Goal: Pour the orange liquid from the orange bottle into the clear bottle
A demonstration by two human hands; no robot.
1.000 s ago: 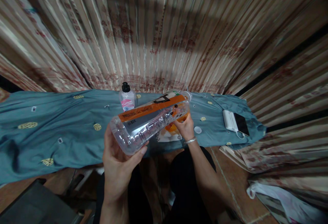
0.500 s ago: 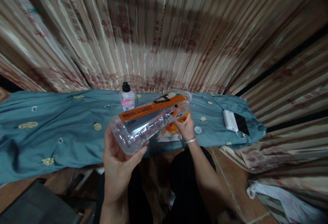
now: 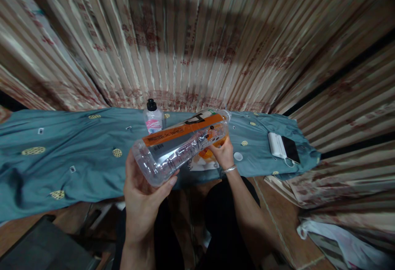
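A large clear plastic bottle (image 3: 173,154) with an orange and grey label lies tilted across the air above the cloth, its neck up to the right. My left hand (image 3: 143,196) is wrapped round its base, thumb along the near side. Near the neck end, my right hand (image 3: 224,152) grips the bottle from below and behind; some of its fingers are hidden. No liquid shows inside. Partly covered by the bottle, an orange and white packet (image 3: 203,163) rests on the cloth. Right of that hand lies a small white round disc (image 3: 238,156).
Behind the held bottle stands a smaller clear bottle (image 3: 153,121) with a black cap and pink label. A white power bank (image 3: 277,144) and a dark phone (image 3: 290,149) with a cable lie right on the teal cloth (image 3: 92,159). Pleated curtains (image 3: 191,56) hang close behind.
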